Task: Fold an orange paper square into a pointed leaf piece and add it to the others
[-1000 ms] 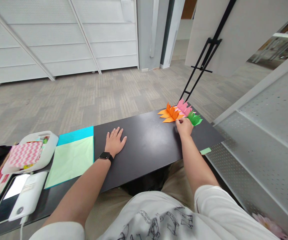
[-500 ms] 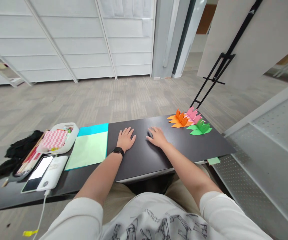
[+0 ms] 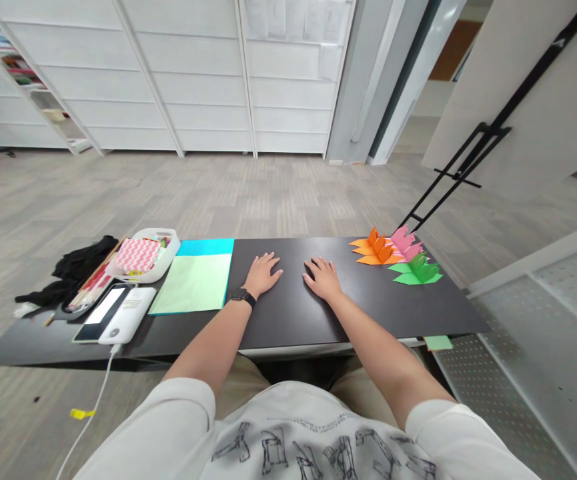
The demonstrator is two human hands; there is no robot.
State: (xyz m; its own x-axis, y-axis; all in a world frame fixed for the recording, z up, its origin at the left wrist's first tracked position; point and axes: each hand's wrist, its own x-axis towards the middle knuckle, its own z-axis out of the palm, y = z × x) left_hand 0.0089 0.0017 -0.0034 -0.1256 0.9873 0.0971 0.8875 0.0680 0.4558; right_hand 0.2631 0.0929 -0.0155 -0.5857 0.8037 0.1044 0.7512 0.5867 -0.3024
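My left hand (image 3: 263,274) lies palm down on the dark tabletop (image 3: 288,320), fingers spread, with a black watch (image 3: 243,297) at its wrist. Flat on the table too, my right hand (image 3: 323,279) has its fingers apart and nothing in it. Left of my left hand is a stack of light green paper sheets (image 3: 193,283), with blue paper (image 3: 207,247) showing beneath. Folded paper shapes with pointed petals stand to the right of my right hand: an orange one (image 3: 375,249), a pink one (image 3: 405,244) and a green one (image 3: 417,270).
At the left are a white basket (image 3: 165,260) holding a pink-patterned packet, a phone (image 3: 101,313), a white power bank (image 3: 128,315) with a cable, and black cloth (image 3: 75,270). A black stand (image 3: 455,175) rises behind the table. Perforated panels flank the right side.
The camera view has turned left and levelled, so the scene sits further right. Both hands remain flat on the table; the right fingers look a little more spread.
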